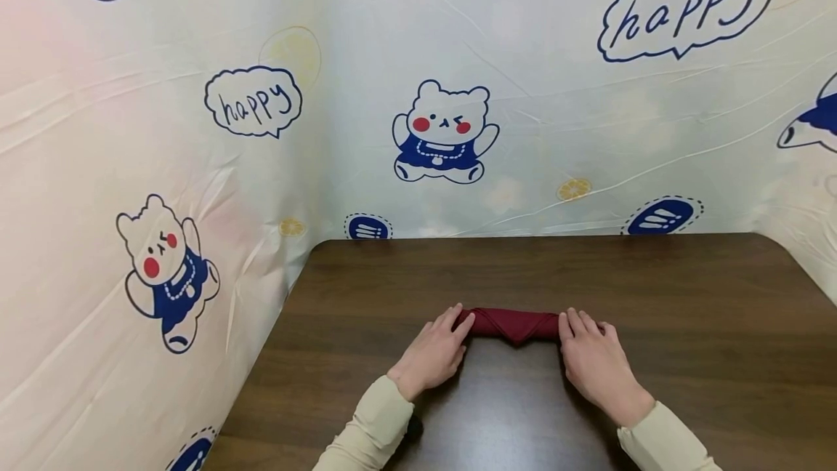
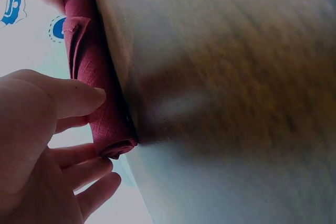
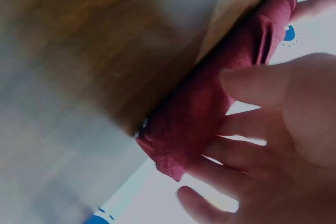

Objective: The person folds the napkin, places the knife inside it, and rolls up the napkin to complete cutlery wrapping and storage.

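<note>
A dark red cloth (image 1: 516, 324), rolled into a short tube, lies crosswise on the wooden table, a pointed flap showing at its middle. At its left end my left hand (image 1: 431, 352) holds the roll. In the left wrist view the thumb presses the near side of the cloth (image 2: 100, 98) and fingers reach behind it. My right hand (image 1: 595, 362) holds the other end. Its thumb lies on the near face of the cloth (image 3: 199, 114) in the right wrist view, with several fingers along the far side.
The brown wooden table (image 1: 706, 296) has rounded far corners. Behind it and on both sides hangs a pale curtain (image 1: 366, 35) printed with bears and the word "happy". A small dark object (image 1: 414, 429) shows beside the left sleeve.
</note>
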Demonstrator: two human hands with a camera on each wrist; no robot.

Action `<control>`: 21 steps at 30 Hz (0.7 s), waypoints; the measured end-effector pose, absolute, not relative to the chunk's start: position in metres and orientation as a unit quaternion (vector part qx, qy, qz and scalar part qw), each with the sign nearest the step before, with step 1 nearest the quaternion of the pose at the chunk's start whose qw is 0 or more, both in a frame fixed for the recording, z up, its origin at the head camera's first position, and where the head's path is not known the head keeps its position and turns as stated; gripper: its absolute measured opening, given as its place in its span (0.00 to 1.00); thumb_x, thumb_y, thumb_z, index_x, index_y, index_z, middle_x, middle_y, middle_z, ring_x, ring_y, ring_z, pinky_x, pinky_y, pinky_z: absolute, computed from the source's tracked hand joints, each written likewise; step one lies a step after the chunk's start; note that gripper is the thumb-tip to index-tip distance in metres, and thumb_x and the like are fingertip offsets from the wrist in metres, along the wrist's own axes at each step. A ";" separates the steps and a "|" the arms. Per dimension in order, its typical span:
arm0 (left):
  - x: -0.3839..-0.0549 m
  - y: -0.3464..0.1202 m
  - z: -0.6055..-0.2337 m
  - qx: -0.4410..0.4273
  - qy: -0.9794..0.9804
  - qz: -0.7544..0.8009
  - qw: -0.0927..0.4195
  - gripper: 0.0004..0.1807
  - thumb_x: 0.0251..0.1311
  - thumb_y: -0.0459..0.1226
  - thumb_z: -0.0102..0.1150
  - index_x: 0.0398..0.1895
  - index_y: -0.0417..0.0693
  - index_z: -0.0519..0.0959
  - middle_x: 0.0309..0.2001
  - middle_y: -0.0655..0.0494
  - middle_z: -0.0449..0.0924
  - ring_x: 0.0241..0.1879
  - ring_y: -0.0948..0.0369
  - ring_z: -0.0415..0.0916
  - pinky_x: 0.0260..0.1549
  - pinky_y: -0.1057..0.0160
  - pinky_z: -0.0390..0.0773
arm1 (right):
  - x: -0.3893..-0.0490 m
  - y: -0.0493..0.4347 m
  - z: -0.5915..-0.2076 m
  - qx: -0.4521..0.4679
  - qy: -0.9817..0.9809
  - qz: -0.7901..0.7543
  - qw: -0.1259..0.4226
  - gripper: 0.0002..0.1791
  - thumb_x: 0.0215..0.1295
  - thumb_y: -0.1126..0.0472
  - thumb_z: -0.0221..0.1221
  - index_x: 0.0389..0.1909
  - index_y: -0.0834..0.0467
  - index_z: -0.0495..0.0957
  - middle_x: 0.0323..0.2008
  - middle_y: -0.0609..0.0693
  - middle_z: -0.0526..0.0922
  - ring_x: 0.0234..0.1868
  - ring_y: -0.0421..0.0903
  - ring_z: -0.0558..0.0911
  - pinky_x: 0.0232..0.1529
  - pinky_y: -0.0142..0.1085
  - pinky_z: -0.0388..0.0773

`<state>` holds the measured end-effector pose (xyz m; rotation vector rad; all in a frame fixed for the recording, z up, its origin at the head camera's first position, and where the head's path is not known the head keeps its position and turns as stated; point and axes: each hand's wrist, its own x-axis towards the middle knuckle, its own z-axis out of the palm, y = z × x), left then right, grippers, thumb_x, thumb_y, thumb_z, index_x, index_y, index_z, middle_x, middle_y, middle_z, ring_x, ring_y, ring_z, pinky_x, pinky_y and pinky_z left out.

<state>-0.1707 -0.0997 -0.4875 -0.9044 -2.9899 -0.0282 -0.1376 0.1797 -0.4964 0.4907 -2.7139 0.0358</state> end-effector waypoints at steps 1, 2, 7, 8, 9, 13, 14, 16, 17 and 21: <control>-0.171 -0.100 -0.488 -0.289 -0.957 -0.007 0.008 0.29 0.68 0.43 0.53 0.71 0.52 0.64 0.72 0.45 0.60 0.70 0.51 0.61 0.58 0.48 0.73 | -0.137 0.179 -0.496 0.174 -0.966 0.006 0.190 0.23 0.54 0.64 0.62 0.51 0.70 0.77 0.52 0.65 0.80 0.55 0.58 0.78 0.47 0.54 0.72; -0.171 -0.100 -0.488 -0.289 -0.957 -0.004 0.008 0.29 0.67 0.43 0.53 0.71 0.52 0.63 0.72 0.46 0.60 0.70 0.51 0.61 0.59 0.48 0.73 | -0.137 0.179 -0.496 0.173 -0.967 0.000 0.187 0.23 0.54 0.63 0.62 0.51 0.70 0.77 0.53 0.65 0.79 0.55 0.59 0.78 0.48 0.54 0.72; -0.172 -0.101 -0.489 -0.291 -0.957 0.006 -0.001 0.30 0.67 0.44 0.53 0.72 0.51 0.63 0.73 0.46 0.58 0.71 0.52 0.61 0.59 0.47 0.72 | -0.136 0.179 -0.494 0.166 -0.974 -0.012 0.154 0.27 0.56 0.59 0.63 0.54 0.72 0.75 0.56 0.68 0.77 0.58 0.61 0.76 0.53 0.56 0.71; -0.171 -0.101 -0.489 -0.291 -0.957 0.008 -0.002 0.30 0.67 0.45 0.53 0.71 0.50 0.63 0.73 0.47 0.58 0.71 0.52 0.61 0.59 0.48 0.72 | -0.136 0.179 -0.494 0.164 -0.976 -0.010 0.144 0.28 0.57 0.59 0.62 0.54 0.72 0.75 0.57 0.68 0.76 0.59 0.61 0.76 0.53 0.57 0.71; -0.171 -0.102 -0.489 -0.291 -0.957 0.009 -0.003 0.30 0.67 0.45 0.53 0.71 0.50 0.63 0.73 0.47 0.58 0.71 0.52 0.61 0.59 0.48 0.72 | -0.136 0.180 -0.494 0.162 -0.977 -0.008 0.137 0.28 0.58 0.58 0.62 0.55 0.72 0.74 0.58 0.68 0.75 0.59 0.62 0.75 0.54 0.58 0.71; -0.172 -0.103 -0.487 -0.287 -0.958 0.008 -0.002 0.30 0.67 0.44 0.53 0.71 0.47 0.64 0.73 0.48 0.59 0.69 0.53 0.63 0.60 0.49 0.72 | -0.140 0.183 -0.494 0.163 -0.980 0.018 0.114 0.26 0.62 0.60 0.59 0.57 0.73 0.73 0.60 0.70 0.73 0.61 0.63 0.74 0.55 0.60 0.69; -0.172 -0.104 -0.486 -0.285 -0.959 0.008 -0.002 0.30 0.67 0.44 0.53 0.70 0.46 0.64 0.73 0.48 0.60 0.69 0.54 0.64 0.60 0.49 0.72 | -0.141 0.184 -0.494 0.166 -0.980 0.027 0.111 0.25 0.63 0.60 0.58 0.57 0.73 0.72 0.60 0.70 0.73 0.62 0.64 0.73 0.55 0.60 0.69; -0.172 -0.104 -0.485 -0.281 -0.960 0.003 -0.004 0.30 0.67 0.44 0.52 0.70 0.46 0.64 0.73 0.49 0.60 0.69 0.54 0.65 0.60 0.49 0.71 | -0.143 0.187 -0.494 0.174 -0.978 0.045 0.105 0.24 0.63 0.62 0.57 0.57 0.73 0.72 0.60 0.69 0.73 0.62 0.64 0.73 0.55 0.60 0.70; -0.172 -0.105 -0.484 -0.280 -0.960 0.000 -0.005 0.29 0.67 0.44 0.52 0.70 0.45 0.64 0.72 0.49 0.60 0.69 0.53 0.65 0.60 0.49 0.71 | -0.144 0.189 -0.493 0.178 -0.977 0.054 0.103 0.24 0.62 0.63 0.57 0.57 0.73 0.73 0.59 0.69 0.74 0.62 0.64 0.73 0.54 0.60 0.71; -0.172 -0.106 -0.483 -0.278 -0.961 -0.015 -0.012 0.29 0.68 0.44 0.52 0.70 0.45 0.64 0.73 0.49 0.60 0.69 0.54 0.65 0.60 0.47 0.71 | -0.150 0.198 -0.494 0.191 -0.972 0.089 0.100 0.22 0.61 0.67 0.58 0.56 0.71 0.74 0.57 0.65 0.77 0.61 0.63 0.75 0.51 0.58 0.75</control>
